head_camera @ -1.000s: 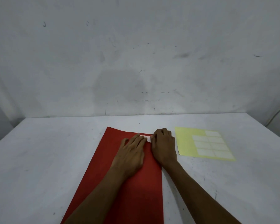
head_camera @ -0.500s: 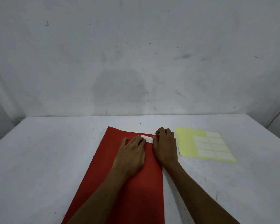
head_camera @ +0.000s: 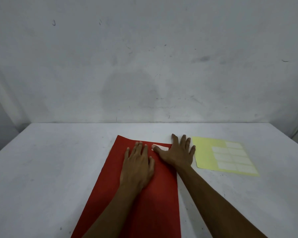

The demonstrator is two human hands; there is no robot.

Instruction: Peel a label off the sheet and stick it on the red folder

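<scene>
The red folder [head_camera: 110,182] lies flat on the white table, running from the near edge toward the middle. A small white label [head_camera: 163,147] sits on the folder near its far right corner. My left hand [head_camera: 138,167] rests palm down on the folder, fingers spread, just left of the label. My right hand [head_camera: 176,152] lies flat with fingers spread over the folder's right edge; its thumb touches the label's left end. The yellow label sheet [head_camera: 206,152] with several white labels lies to the right of that hand.
The white table [head_camera: 50,169] ends at a scuffed white wall [head_camera: 144,66] behind. Its left and right edges fall away to darker floor at both sides.
My right hand has unfolded from a curled pose over the label to flat with fingers spread, sliding right and uncovering the label. My left hand stays flat on the folder.
</scene>
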